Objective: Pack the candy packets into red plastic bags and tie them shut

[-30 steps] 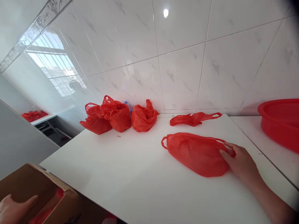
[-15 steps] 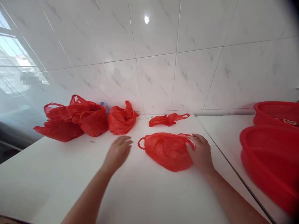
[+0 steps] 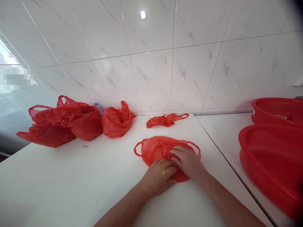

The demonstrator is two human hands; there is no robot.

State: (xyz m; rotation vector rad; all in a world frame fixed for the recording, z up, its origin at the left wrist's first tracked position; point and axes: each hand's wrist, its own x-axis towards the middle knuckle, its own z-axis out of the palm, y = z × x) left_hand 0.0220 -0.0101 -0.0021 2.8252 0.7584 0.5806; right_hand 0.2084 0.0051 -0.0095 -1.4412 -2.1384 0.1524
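While the left hand (image 3: 157,177) lies over the near edge of the flattened red bag (image 3: 153,145), its fingers are curled down onto the plastic; whether they pinch it cannot be told. Beside it, the right hand (image 3: 188,162) rests across the right half of the same bag, fingers bent and close to the left hand's, its grip also unclear. The bag lies on the white table (image 3: 106,189), one loop handle sticking out to the left and the other curving round on the right. Just behind it, near the wall, is a crumpled red bag (image 3: 163,120) with its handle stretched to the right. Farther left stand a rounded red bag (image 3: 117,124), a bulging red bag (image 3: 86,124) and a slumped red bag (image 3: 53,135), the last two pressed together. A blue-capped bottle (image 3: 100,108) shows partly behind them. Across a seam on the right, a red perforated basket (image 3: 258,170) sits in front of a red basin (image 3: 261,116). Glossy marbled tiles (image 3: 153,78) rise behind everything.
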